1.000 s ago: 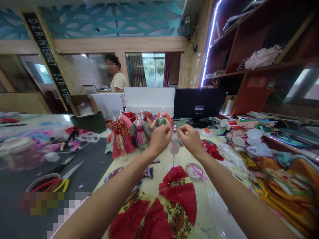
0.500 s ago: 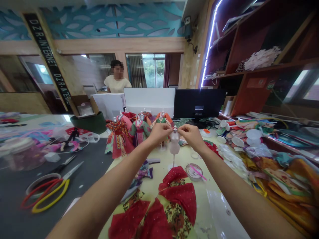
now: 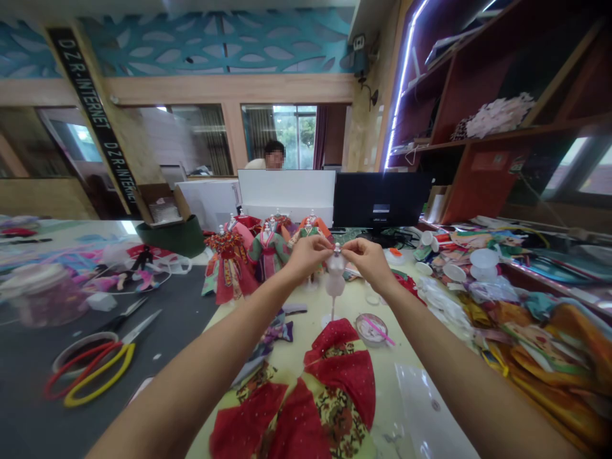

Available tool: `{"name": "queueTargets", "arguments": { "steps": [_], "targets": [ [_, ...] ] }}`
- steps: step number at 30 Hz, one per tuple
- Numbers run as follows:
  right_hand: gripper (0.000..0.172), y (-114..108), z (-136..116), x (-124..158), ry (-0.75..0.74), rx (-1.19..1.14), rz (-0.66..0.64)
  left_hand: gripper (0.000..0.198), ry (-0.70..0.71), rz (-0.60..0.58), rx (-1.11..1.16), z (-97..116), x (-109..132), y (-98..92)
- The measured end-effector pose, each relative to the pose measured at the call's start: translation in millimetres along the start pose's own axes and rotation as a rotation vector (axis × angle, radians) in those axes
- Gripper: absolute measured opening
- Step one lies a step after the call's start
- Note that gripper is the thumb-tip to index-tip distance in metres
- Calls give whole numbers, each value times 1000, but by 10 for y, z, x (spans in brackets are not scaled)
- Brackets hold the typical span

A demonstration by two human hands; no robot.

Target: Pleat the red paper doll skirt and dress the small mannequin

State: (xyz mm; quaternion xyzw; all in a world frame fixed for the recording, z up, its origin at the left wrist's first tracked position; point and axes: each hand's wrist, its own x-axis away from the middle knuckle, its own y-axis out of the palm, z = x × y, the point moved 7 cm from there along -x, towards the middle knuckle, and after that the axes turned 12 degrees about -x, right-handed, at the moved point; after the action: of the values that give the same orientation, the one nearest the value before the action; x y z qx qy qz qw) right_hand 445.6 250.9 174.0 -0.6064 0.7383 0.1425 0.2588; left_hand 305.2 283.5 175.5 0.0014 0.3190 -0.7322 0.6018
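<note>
Co-worker (image 3: 274, 156): moving rightward behind the white panel (image 3: 287, 190)
Left hand (image 3: 308, 257): fingers (image 3: 326, 243) gripping the miniature dress form (image 3: 335, 280) near its top
Right hand (image 3: 369, 262): fingers (image 3: 350, 247) gripping the form's other side

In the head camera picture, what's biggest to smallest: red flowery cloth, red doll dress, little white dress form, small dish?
1. Red flowery cloth, nearest the camera
2. Red doll dress
3. White dress form and small dish: too alike to rank

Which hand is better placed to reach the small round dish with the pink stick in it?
Probably the right hand: it sits nearly above the small round dish, while the left hand lies farther off, beyond the pale miniature dress form both hands touch.
</note>
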Motion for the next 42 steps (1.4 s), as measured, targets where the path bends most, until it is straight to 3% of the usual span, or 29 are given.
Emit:
{"name": "queueTargets", "arguments": {
  "steps": [14,29,42],
  "targets": [
    [17,18,-15,110,-69,-10,53,16,24,88,-46,-41,86,47],
    [19,-15,-34,177,-175,37,1,23,126,64,-261,27,81,71],
    [27,22,83,190,-79,-8,-43,24,138,9,-217,76,115,109]
  ]
}}
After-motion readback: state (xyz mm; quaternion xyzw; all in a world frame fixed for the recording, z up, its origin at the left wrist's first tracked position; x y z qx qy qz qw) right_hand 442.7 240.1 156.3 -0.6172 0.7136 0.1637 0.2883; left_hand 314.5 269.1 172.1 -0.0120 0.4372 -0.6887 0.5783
